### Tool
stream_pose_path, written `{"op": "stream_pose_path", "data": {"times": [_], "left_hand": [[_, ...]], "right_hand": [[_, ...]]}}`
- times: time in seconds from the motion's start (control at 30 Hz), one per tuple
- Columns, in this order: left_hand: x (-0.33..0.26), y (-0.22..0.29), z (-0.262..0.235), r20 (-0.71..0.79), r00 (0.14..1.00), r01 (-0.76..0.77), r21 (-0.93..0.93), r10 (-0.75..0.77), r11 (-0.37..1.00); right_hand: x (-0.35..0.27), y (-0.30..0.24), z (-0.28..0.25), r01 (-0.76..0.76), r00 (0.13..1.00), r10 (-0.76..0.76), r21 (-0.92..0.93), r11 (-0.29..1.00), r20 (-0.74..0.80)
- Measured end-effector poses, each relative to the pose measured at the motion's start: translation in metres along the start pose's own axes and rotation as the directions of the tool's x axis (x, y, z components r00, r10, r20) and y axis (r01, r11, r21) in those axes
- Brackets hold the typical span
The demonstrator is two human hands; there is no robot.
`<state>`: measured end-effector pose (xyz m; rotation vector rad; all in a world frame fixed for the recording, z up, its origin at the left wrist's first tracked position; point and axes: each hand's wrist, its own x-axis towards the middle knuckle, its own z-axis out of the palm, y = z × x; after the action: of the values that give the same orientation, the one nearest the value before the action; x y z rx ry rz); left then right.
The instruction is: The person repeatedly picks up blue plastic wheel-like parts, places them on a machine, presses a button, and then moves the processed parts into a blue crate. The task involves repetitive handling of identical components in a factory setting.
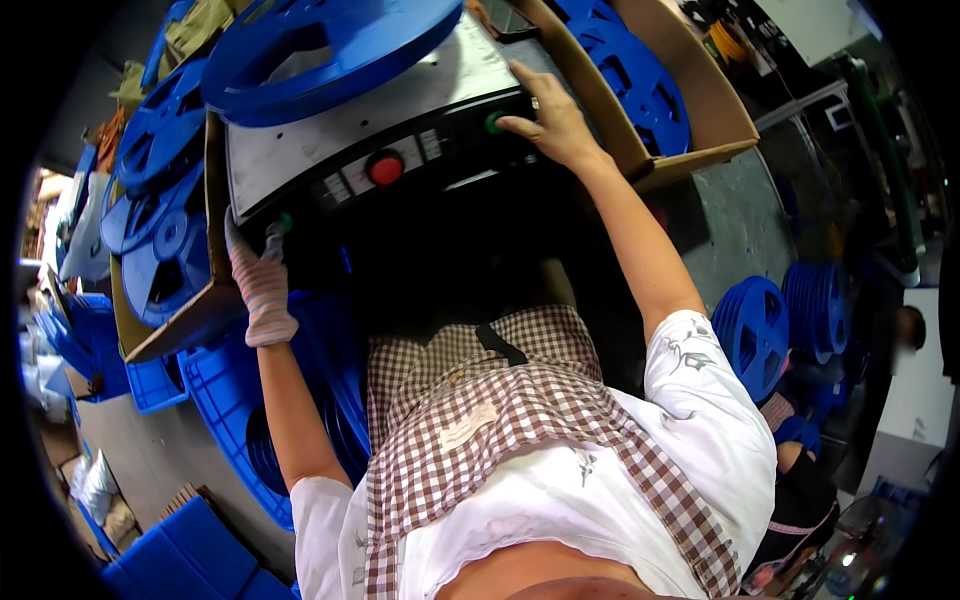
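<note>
Your right hand (pixel 553 122), bare: index finger on small green push-button (pixel 493 121), right end of black control panel (pixel 400 165) of grey steel-topped machine (pixel 340 130); nothing in its grip. Your left hand (pixel 258 275), in striped knit glove: fingertips at second green button (pixel 285 220), left end of same panel; nothing grasped. Round red button (pixel 385 168) mid-panel, untouched. Large blue plastic reel (pixel 340 40) lies on machine top, above panel. Step looks like two-button start; next calls for both buttons pressed together.

The gloved left hand (pixel 258 275) touches a green button (pixel 286 221) at the left end of the machine's black control panel (pixel 400 165). The bare right hand (pixel 545 120) presses a green button (pixel 494 122) at the right end. 1 red button (pixel 385 168) sits between them; a blue reel (pixel 330 50) lies on the far top.
</note>
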<state>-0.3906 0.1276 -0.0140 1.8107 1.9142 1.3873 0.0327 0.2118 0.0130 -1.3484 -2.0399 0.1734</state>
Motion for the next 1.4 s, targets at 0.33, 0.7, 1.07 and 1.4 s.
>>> {"op": "stream_pose_path", "data": {"times": [0.33, 0.7, 1.07, 1.4], "left_hand": [[-0.012, -0.024, 0.009, -0.152, 0.981, 0.113, -0.068, -0.122, 0.991], [-0.025, -0.023, 0.001, -0.289, 0.945, 0.228, 0.237, -0.155, 0.944], [-0.009, 0.011, -0.009, -0.192, 0.976, 0.063, -0.22, -0.107, 0.973], [0.025, 0.06, -0.044, -0.29, 0.816, -0.477, 0.151, 0.5, 0.866]], "right_hand": [[0.042, 0.111, -0.084, -0.262, 0.961, 0.269, 0.098, 0.96, -0.061], [0.046, 0.252, -0.057, -0.888, 0.458, 0.838, 0.11, 0.446, 0.297], [0.094, 0.241, -0.07, -0.565, 0.443, 0.844, 0.825, 0.001, 0.302], [-0.031, 0.022, -0.166, -0.197, 0.937, 0.314, 0.975, 0.107, 0.155]]}}
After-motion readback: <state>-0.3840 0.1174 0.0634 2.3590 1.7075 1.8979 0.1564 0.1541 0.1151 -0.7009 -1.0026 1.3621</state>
